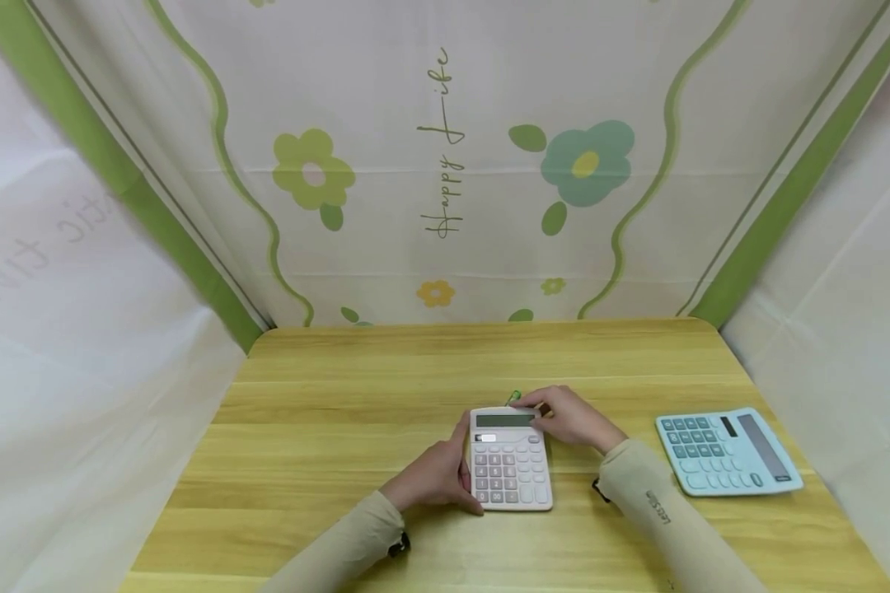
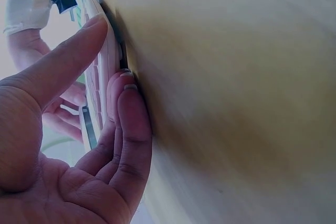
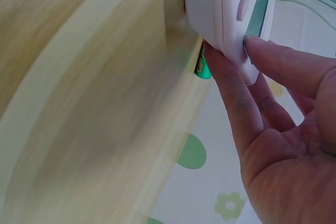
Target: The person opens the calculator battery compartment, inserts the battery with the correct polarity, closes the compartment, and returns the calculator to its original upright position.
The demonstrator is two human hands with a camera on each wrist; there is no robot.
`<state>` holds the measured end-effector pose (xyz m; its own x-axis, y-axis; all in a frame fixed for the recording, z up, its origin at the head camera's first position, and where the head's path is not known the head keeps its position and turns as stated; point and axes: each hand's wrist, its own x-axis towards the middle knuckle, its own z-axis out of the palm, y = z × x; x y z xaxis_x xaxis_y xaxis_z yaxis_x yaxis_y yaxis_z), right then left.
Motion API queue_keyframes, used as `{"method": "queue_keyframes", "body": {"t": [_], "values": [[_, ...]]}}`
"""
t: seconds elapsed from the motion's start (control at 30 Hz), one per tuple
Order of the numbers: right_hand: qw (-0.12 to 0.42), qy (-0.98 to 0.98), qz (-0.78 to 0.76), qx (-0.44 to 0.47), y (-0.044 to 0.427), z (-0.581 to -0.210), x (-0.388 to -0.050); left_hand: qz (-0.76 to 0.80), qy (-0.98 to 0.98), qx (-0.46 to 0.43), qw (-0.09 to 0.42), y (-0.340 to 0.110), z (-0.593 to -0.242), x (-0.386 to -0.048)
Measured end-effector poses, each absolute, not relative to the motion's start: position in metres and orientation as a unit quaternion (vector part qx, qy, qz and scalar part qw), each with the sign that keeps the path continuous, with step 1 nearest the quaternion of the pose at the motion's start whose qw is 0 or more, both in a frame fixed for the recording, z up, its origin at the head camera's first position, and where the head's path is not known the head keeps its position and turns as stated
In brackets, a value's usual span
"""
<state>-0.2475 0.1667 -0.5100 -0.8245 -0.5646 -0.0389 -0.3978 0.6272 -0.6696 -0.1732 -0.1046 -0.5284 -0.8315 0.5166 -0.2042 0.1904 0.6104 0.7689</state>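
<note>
In the head view, a white calculator (image 1: 497, 472) is near the middle of the table (image 1: 304, 461), gripped by the left hand (image 1: 436, 473) at its nine o'clock edge and pinched by the right hand (image 1: 569, 416) at its one o'clock corner. A blue calculator (image 1: 723, 461) lies well apart at three o'clock; a wide swing of the right sleeve (image 1: 653, 494) could knock it. A small green cylinder (image 1: 515, 396) shows at twelve o'clock. In the left wrist view, the thumb presses the white calculator's side above curled fingers; that rounded edge might slip if the thumb eased. In the right wrist view, the thumb sits by the screen (image 3: 261, 11), forefinger underneath near the cylinder; careless lowering could roll it away or trap a fingertip.
</note>
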Motion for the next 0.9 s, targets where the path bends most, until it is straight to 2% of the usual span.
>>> {"method": "queue_keyframes", "body": {"t": [0.9], "values": [[0.125,0.892,-0.348,-0.26,0.17,-0.513,-0.24,0.402,0.868,0.195,0.215,-0.114,-0.532,-0.175]]}}
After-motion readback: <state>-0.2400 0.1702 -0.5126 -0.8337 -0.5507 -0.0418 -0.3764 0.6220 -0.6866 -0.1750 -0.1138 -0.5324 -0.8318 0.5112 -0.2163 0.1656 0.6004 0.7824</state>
